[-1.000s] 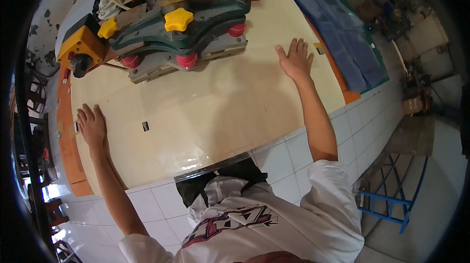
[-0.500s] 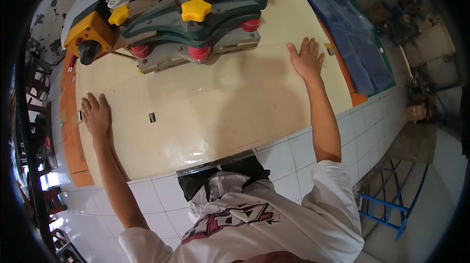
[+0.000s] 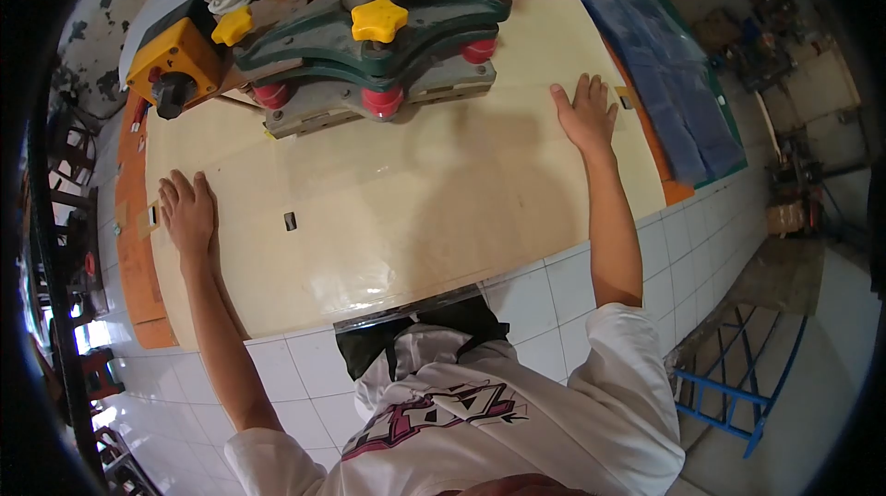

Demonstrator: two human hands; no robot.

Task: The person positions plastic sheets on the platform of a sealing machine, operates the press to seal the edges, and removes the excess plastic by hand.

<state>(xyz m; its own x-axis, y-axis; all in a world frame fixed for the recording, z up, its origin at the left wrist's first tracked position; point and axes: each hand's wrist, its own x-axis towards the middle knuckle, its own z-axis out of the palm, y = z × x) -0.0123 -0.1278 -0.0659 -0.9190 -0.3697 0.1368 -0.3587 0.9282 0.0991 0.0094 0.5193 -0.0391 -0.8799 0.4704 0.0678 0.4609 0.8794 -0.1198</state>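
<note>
The left hand (image 3: 189,219) lies palm down and flat, its fingers extended and close together, to the left of the green machine head (image 3: 369,44) and nearer the body than it. The right hand (image 3: 587,120) is also flat and palm down, fingers parted and thumb out, to the right of the machine head. Both rest on one cream sheet (image 3: 443,201), which lies directly beneath the palms, spreading left, right and bodyward of the machine head. One small dark rectangle (image 3: 290,221) is on the sheet, inward from the left hand and bodyward of the machine head. Beyond the sheet's two side edges shows the orange tabletop (image 3: 138,284), where two dark-marked tabs sit: a left tab (image 3: 153,215) just beside the left hand, and a right tab (image 3: 626,102) near the right fingers. The machine head itself carries three yellow star knobs (image 3: 378,20) and three red feet (image 3: 382,102). To its left is one yellow control box (image 3: 173,62) with a black dial; well to its right lies one blue sheet (image 3: 646,62).
</note>
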